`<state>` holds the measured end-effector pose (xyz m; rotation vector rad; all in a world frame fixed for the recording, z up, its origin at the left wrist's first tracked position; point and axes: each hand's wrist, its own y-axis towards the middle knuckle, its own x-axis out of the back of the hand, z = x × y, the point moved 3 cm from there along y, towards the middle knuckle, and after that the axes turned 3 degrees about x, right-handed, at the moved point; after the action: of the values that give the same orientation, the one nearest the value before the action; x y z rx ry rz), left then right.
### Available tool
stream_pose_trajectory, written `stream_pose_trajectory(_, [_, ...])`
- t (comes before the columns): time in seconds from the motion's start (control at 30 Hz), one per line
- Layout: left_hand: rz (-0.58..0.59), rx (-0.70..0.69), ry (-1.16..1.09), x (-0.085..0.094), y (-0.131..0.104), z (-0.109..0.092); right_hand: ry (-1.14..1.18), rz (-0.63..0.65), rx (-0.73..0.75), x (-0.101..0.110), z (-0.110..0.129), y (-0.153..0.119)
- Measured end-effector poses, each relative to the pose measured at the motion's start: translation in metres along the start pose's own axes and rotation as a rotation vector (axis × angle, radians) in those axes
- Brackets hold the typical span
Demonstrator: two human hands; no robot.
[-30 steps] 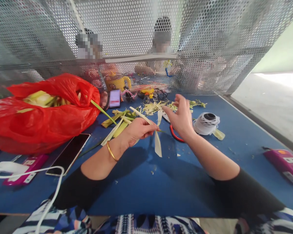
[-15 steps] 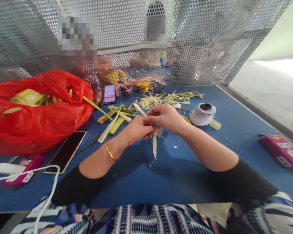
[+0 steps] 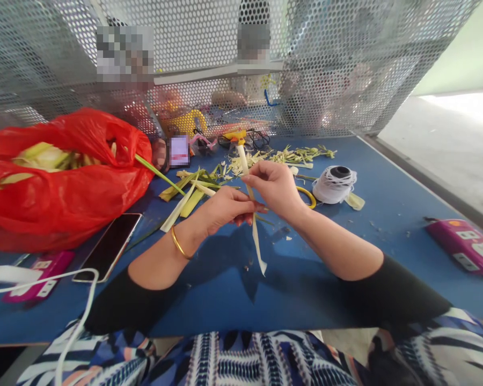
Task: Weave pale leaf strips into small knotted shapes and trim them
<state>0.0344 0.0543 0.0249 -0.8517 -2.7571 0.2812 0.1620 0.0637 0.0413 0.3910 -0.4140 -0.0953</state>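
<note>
A long pale husk strip [image 3: 255, 241], like dried corn husk, runs upright between my hands, its lower end hanging over the blue table. My left hand [image 3: 229, 206] is closed on its middle part, and a thin green stem shows beside those fingers. My right hand [image 3: 271, 182] pinches the strip higher up between thumb and fingertips. Beyond the hands lie a heap of shredded husk pieces [image 3: 298, 156] and several wider green-yellow husk pieces [image 3: 181, 206]. A yellow ring, perhaps a tape roll or scissor handle, is partly hidden behind my right hand.
A red plastic bag [image 3: 76, 201] holding husks stands at left, with a phone [image 3: 109, 246] and a white cable [image 3: 92, 300] nearer me. A white thread spool [image 3: 334, 185] sits at right, near a magenta box [image 3: 465, 244]. A perforated metal screen [image 3: 209, 45] closes off the back; people are beyond it.
My right hand has lifted slightly away from the left. The pale husk strip is now straighter and more upright, its lower end reaching further down.
</note>
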Motion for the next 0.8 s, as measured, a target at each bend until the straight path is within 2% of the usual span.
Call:
stream_pose_trajectory(0.17, [-0.001,0.028,-0.145,0.006,0.000,-0.001,-0.003,0.245,0.069,0.014,0.000,0.010])
stream_pose_trajectory(0.33, [-0.045,-0.001,-0.236,0.018,0.000,-0.006,-0.071,0.551,0.125,0.035,0.005,0.010])
stream_pose_trajectory(0.43, [-0.079,-0.016,-0.246,0.020,-0.001,-0.006,-0.159,0.639,0.126,0.039,0.003,0.008])
stream_pose_trajectory(0.53, [-0.108,-0.021,-0.238,0.020,0.000,-0.005,-0.248,0.544,0.179,0.038,0.001,0.011])
stream_pose_trajectory(0.73, [-0.190,-0.051,-0.461,0.025,0.002,-0.006,-0.478,-0.007,0.412,0.042,0.023,0.005])
stream_pose_trajectory(0.8, [-0.201,-0.091,-0.560,0.027,0.002,-0.007,-0.470,-0.032,0.402,0.039,0.031,-0.001])
